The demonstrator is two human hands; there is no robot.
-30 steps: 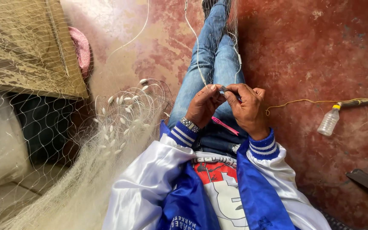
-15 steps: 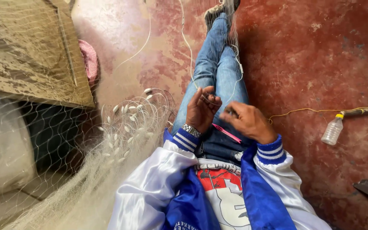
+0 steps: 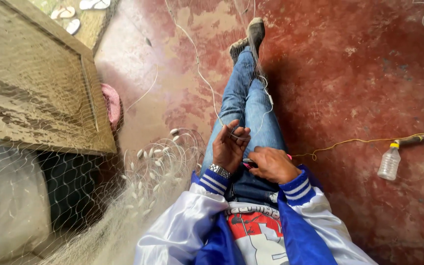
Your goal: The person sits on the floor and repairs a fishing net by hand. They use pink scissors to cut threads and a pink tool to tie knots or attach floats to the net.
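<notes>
Red, worn concrete floor point(image 3: 369, 64); person seated, legs out in jeans point(image 3: 246, 105). Fishing net point(image 3: 138, 196) heaped at the left side, small pale floats point(image 3: 145, 159) in it; a strand of net line point(image 3: 207, 88) runs up past the feet. Step looks like net mending, mid-knot. Left hand point(image 3: 229, 147) raised, fingers loosely curled about the line. Right hand point(image 3: 271, 164) closed on a small dark-and-pink tool point(image 3: 248, 162). Next move likely needs line kept taut. Plastic bottle point(image 3: 388, 162) lies well apart.
</notes>
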